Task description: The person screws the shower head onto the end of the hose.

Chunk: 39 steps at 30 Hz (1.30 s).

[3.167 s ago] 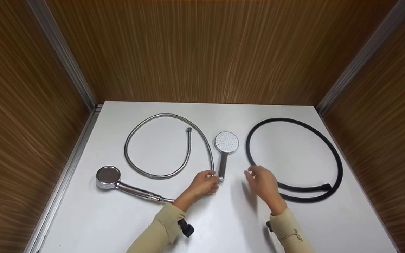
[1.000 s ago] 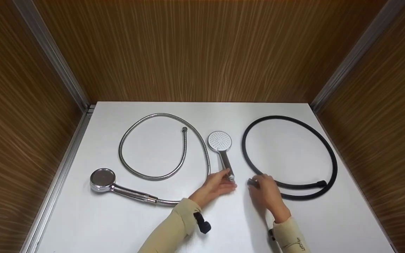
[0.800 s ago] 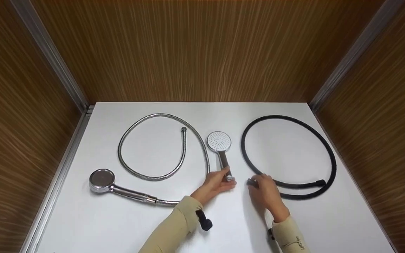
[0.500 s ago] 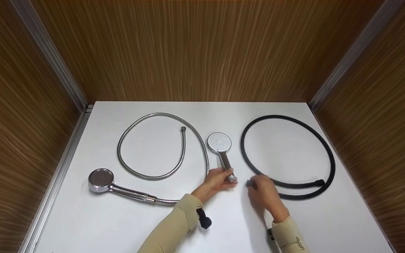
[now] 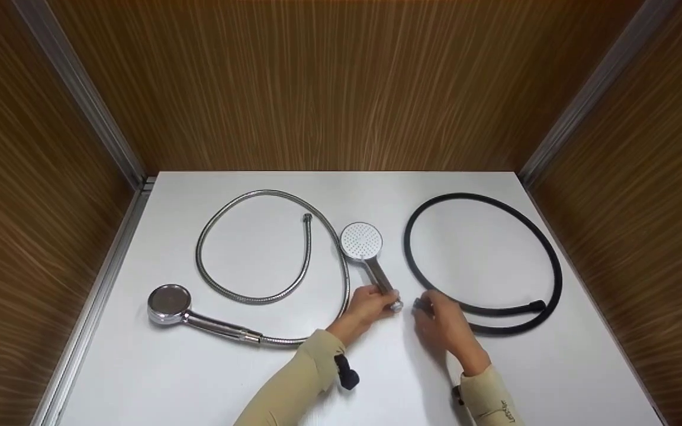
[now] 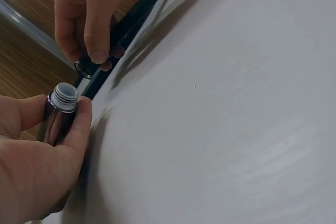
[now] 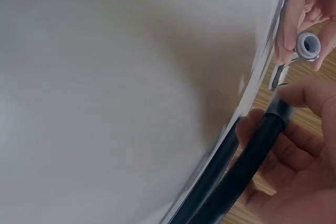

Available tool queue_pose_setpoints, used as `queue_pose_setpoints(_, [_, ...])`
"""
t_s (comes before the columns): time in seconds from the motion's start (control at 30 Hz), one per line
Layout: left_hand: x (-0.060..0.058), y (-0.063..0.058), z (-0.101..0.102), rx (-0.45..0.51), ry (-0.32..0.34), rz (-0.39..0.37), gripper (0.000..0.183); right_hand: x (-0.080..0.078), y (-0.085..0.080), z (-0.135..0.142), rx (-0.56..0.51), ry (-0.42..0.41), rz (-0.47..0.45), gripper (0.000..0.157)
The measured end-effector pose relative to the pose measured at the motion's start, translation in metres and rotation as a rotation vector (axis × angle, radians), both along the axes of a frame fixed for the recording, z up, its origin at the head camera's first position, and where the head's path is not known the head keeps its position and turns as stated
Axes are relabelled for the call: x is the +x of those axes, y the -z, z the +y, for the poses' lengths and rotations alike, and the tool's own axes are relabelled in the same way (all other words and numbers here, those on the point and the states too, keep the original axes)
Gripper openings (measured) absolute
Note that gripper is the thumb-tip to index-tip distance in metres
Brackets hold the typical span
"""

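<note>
From where I stand, the newest change is in the middle of the table [image 5: 566, 384]: the white-faced shower head [image 5: 362, 241] has swung a little, its face shifting left to meet or overlap the silver hose [image 5: 253, 300] and its lower end turning right. The left hand [image 5: 369, 306] grips the handle close to that end, and the left wrist view shows the bare threaded tip [image 6: 65, 98] poking out past the fingers.

Facing it, the right hand [image 5: 443, 318] pinches the near end of the black hose [image 5: 458, 196] between thumb and fingers; the rest of the loop lies on the right. Tip and hose end are near each other but apart. To my eye, the swing brings them closer to being lined up, though they don't look quite straight.

Off to the left, a chrome shower head [image 5: 169, 303] lies joined to the silver hose, touched by neither hand.
</note>
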<state>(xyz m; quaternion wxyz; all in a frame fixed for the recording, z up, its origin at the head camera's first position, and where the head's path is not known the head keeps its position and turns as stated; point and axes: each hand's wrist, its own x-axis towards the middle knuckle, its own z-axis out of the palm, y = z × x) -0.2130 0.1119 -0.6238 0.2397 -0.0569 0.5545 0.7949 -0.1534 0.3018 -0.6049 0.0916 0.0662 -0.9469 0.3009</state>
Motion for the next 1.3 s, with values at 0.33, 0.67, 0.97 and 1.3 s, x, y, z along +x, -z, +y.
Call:
queue_pose_setpoints(0.33, [0.004, -0.007, 0.004, -0.006, -0.05, 0.048, 0.018, 0.001, -0.001, -0.004, -0.033, 0.009, 0.014, 0.031])
queue_pose_setpoints(0.67, [0.006, -0.01, 0.005, -0.014, -0.108, 0.077, 0.023, 0.001, 0.001, -0.006, -0.002, -0.018, 0.091, 0.031])
queue_pose_setpoints(0.97, [0.009, -0.014, 0.008, 0.014, -0.131, 0.09, 0.034, 0.002, 0.002, -0.008, -0.026, -0.06, 0.164, 0.03])
queue_pose_setpoints(1.3, [0.013, -0.016, 0.01, 0.006, -0.137, 0.113, 0.041, 0.002, 0.004, -0.01, -0.035, -0.072, 0.212, 0.03])
